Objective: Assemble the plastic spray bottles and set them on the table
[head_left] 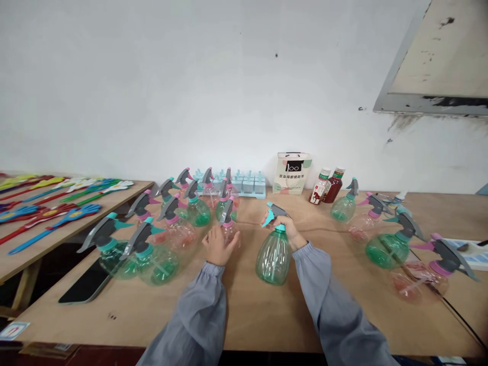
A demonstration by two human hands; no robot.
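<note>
A green spray bottle point(273, 256) with a grey and teal head is gripped at its neck by my right hand point(287, 229), near the middle of the table. My left hand point(219, 245) lies against a pink spray bottle point(230, 230) with a grey and pink head, thumb apart from the fingers; whether it grips the bottle I cannot tell. Several more green and pink spray bottles stand on the left, among them a green one point(158, 264) nearest me. Others stand on the right, including a green one point(387, 250) and a pink one point(419, 279).
Behind are a light blue mold tray point(248, 186), a paper bag point(292, 175) and red-brown bottles point(333, 187). A phone point(86, 282) lies at the left of the wooden table point(267, 325). Colorful hand-shaped sticks point(76, 213) cover a side table. A black cable point(463, 320) runs at right.
</note>
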